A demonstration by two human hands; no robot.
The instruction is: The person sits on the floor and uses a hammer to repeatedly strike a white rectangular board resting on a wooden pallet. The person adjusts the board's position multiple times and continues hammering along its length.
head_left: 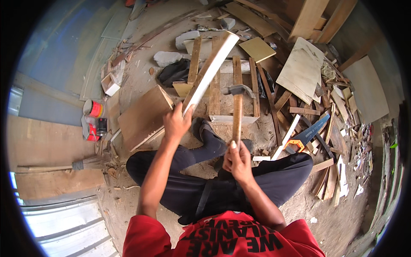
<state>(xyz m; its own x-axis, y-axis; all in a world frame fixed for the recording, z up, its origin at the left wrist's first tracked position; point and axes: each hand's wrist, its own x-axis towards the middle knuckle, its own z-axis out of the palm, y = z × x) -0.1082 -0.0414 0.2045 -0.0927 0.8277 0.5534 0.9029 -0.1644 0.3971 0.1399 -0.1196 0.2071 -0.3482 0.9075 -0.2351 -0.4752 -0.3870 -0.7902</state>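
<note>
My left hand (176, 124) is closed round the lower end of a long wooden plank (210, 70) with a white edge, which slants up and away to the right. In my right hand (238, 162) is a claw hammer (238, 112), gripped low on its wooden handle and held upright, its metal head on top. Beyond the hammer, wooden slats (256, 88) joined by a pale crosspiece lie on the ground. The hammer appears apart from the plank.
A brown board (143, 115) leans at left, near paint cans (93, 109) and a broom (96, 162). At right lie a handsaw (309, 133), scrap wood (329, 182) and a pale panel (302, 68). Stone chunks (167, 58) and a dark bag (173, 73) sit farther off.
</note>
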